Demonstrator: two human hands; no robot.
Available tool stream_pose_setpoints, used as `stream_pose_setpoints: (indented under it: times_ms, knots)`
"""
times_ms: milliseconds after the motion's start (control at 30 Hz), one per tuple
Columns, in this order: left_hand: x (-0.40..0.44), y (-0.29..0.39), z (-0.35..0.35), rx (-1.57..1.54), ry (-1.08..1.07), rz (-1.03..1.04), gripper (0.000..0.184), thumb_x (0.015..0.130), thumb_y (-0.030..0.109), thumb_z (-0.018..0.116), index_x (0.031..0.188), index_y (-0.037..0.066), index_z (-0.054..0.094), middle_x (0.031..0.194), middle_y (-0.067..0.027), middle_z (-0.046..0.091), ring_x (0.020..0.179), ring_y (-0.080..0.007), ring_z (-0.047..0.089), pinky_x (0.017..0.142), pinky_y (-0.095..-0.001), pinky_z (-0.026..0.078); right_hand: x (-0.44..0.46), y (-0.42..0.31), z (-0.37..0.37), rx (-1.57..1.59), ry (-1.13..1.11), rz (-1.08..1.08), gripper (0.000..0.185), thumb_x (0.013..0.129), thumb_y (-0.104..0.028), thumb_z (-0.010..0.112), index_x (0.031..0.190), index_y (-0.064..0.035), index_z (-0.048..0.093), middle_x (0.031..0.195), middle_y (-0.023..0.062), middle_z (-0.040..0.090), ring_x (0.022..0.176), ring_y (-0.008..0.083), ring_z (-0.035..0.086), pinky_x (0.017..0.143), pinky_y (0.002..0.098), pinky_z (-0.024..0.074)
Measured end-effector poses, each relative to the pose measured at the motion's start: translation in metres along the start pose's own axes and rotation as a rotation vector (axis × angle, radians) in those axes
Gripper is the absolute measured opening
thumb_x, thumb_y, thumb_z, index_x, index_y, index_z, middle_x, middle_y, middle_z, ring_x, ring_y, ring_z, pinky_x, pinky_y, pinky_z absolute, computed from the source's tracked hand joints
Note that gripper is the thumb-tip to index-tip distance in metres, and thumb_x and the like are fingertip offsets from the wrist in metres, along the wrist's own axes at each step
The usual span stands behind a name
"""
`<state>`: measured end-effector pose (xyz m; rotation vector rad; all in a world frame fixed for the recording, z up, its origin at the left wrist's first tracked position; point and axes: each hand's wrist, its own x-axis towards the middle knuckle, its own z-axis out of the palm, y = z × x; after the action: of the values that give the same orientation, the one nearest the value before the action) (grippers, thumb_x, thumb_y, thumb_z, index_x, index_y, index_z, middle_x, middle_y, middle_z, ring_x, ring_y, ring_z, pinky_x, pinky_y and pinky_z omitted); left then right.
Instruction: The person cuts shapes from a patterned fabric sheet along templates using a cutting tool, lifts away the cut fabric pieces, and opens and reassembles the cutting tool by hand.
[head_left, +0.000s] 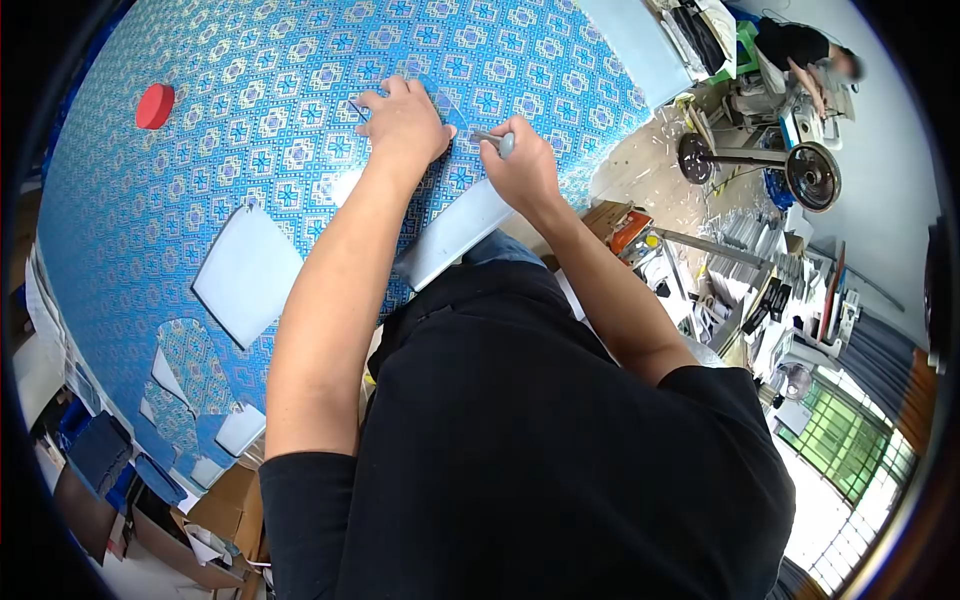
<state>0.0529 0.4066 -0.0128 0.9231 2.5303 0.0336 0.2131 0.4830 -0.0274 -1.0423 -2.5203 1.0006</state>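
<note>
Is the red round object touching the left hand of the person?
No, the red round object lies apart, with blue patterned material visible between it and the left hand.

No writing seems legible here.

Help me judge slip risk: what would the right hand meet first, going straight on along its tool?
Probably the left hand, thumb side, just past the tip of the tool; height above the patterned material is unclear.
</note>
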Motion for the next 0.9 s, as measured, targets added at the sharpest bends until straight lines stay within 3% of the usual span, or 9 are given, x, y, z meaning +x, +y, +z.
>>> stream_pose_setpoints:
  times_ms: [367,467,767,900]
  knots:
    - [0.001,0.002,0.0,0.031,0.002,0.007,0.09,0.088,0.051,0.077,0.152,-0.001,0.041,0.158,-0.0232,0.036,0.14,-0.0626,0.033,0.097,-0.0693,0.054,0.01,-0.01,0.009,-0.112,-0.017,0.007,0.026,0.088,-0.015,0.076,0.103,0.0006,0.061,0.097,0.0237,0.074,0.085,0.0422,0.073,0.074,0.0459,0.0574]
    - [0.0,0.004,-0.001,0.058,-0.014,-0.012,0.09,0.088,0.054,0.077,0.152,0.002,0.042,0.157,-0.0177,0.038,0.142,-0.0572,0.034,0.097,-0.0663,0.056,0.008,-0.005,0.011,-0.053,0.031,-0.021,0.026,0.088,-0.013,0.077,0.101,0.0015,0.06,0.098,0.0236,0.074,0.086,0.0422,0.073,0.074,0.0459,0.0577]
    - [0.001,0.003,0.0,0.062,0.003,0.001,0.089,0.088,0.053,0.077,0.152,0.002,0.042,0.157,-0.0186,0.038,0.142,-0.0581,0.033,0.096,-0.0669,0.056,0.015,-0.002,0.006,-0.033,0.003,-0.054,0.025,0.089,-0.013,0.077,0.1,0.0014,0.06,0.097,0.022,0.075,0.085,0.0414,0.074,0.073,0.045,0.0581]
    - [0.002,0.001,0.003,0.042,0.006,0.026,0.089,0.087,0.05,0.078,0.152,0.001,0.042,0.157,-0.0233,0.036,0.14,-0.0617,0.033,0.097,-0.0707,0.054,0.033,0.0,-0.001,-0.023,-0.059,-0.146,0.024,0.09,-0.014,0.077,0.101,-0.0009,0.061,0.096,0.0208,0.075,0.087,0.0415,0.074,0.074,0.0448,0.058]
